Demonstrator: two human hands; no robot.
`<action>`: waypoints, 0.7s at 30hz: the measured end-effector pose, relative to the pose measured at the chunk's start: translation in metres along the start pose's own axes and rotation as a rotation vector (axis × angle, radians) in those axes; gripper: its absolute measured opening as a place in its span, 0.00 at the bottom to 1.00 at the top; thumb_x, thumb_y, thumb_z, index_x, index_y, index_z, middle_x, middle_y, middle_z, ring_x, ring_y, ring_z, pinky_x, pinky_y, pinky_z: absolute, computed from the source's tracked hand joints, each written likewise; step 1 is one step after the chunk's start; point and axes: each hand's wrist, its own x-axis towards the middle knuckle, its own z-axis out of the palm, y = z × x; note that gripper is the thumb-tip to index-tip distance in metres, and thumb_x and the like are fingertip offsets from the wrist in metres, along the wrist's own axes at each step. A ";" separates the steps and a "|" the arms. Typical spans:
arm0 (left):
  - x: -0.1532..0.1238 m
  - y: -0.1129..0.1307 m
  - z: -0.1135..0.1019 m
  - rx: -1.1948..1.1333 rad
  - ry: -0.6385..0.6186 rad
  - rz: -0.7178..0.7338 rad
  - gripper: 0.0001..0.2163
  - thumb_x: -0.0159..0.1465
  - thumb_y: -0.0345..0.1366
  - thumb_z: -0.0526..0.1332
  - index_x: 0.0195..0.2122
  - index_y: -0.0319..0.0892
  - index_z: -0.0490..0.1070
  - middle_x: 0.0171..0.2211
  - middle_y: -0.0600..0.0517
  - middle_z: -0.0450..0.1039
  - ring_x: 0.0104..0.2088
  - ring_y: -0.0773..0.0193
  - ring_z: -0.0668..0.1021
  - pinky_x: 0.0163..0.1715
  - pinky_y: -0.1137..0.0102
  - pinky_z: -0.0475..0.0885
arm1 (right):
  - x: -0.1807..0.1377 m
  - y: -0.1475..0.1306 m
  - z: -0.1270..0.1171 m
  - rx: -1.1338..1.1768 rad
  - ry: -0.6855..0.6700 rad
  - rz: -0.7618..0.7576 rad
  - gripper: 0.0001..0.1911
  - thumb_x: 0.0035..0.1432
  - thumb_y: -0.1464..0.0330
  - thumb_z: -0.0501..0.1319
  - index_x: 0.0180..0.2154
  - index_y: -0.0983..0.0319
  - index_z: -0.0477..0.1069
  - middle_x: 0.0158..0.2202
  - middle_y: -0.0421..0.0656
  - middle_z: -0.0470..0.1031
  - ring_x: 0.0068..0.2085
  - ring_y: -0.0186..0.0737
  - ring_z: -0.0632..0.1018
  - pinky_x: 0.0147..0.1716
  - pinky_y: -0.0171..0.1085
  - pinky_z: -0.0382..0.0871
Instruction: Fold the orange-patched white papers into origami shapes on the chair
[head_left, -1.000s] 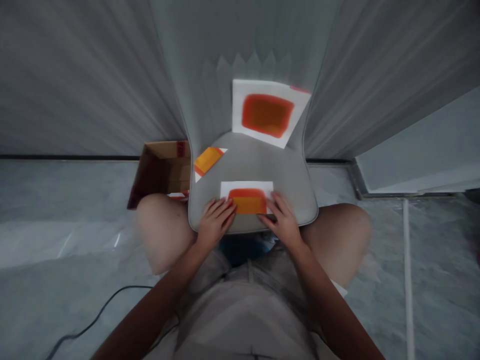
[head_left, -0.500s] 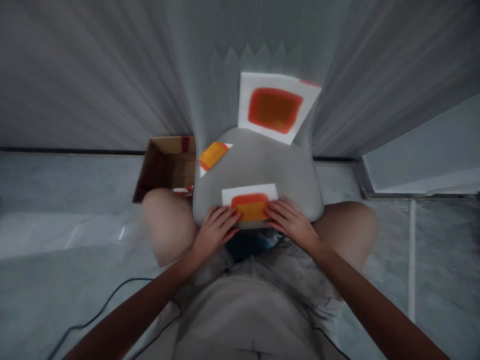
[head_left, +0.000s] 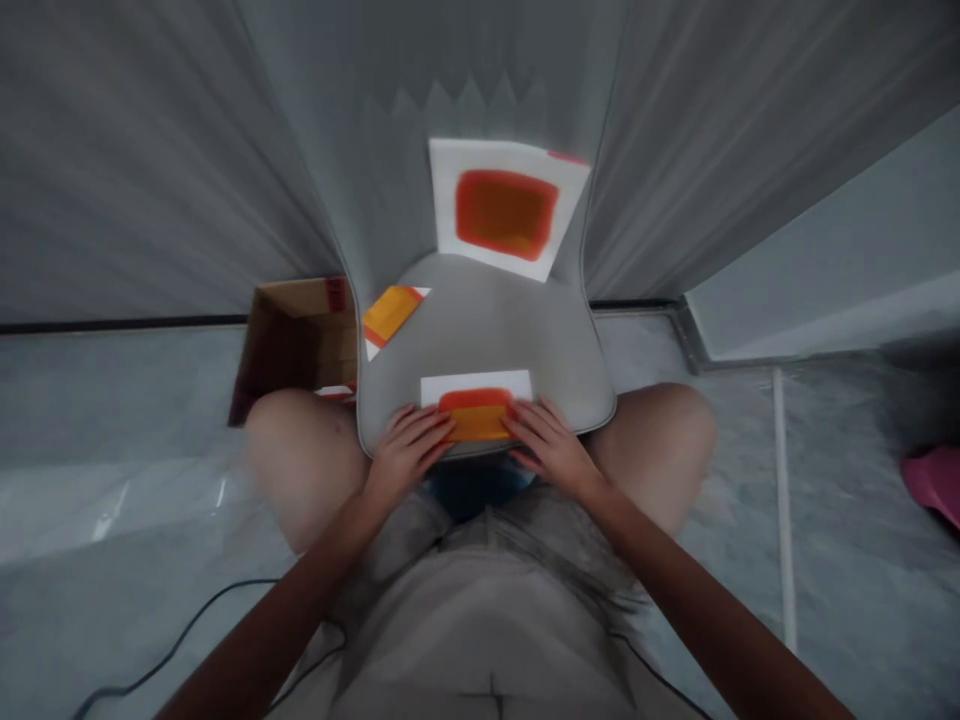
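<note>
A folded white sheet with an orange-red patch [head_left: 477, 405] lies at the near edge of a grey chair seat [head_left: 487, 320]. My left hand [head_left: 405, 455] rests on its left end, fingers stretched flat and pressing down. My right hand [head_left: 551, 450] presses the right end the same way, fingers flat. A larger white sheet with an orange-red rectangle [head_left: 504, 208] leans against the chair back. A small folded orange and white piece [head_left: 390, 314] lies at the seat's left edge.
An open cardboard box [head_left: 296, 340] stands on the floor left of the chair, by my left knee. Grey curtains hang behind. A dark cable [head_left: 161, 655] runs over the marble floor at lower left. Something pink [head_left: 934, 485] shows at the right edge.
The folded sheet and both hands have drawn closer to the seat's near edge. The view has shifted, so the chair sits further left in the picture and the pink thing has come into sight.
</note>
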 end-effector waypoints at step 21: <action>0.020 -0.036 -0.010 -0.070 -0.085 0.118 0.14 0.74 0.37 0.62 0.58 0.55 0.77 0.56 0.51 0.81 0.62 0.60 0.77 0.64 0.55 0.72 | 0.010 0.011 -0.016 -0.045 0.123 -0.030 0.16 0.72 0.69 0.60 0.57 0.58 0.78 0.57 0.49 0.80 0.61 0.50 0.78 0.62 0.54 0.77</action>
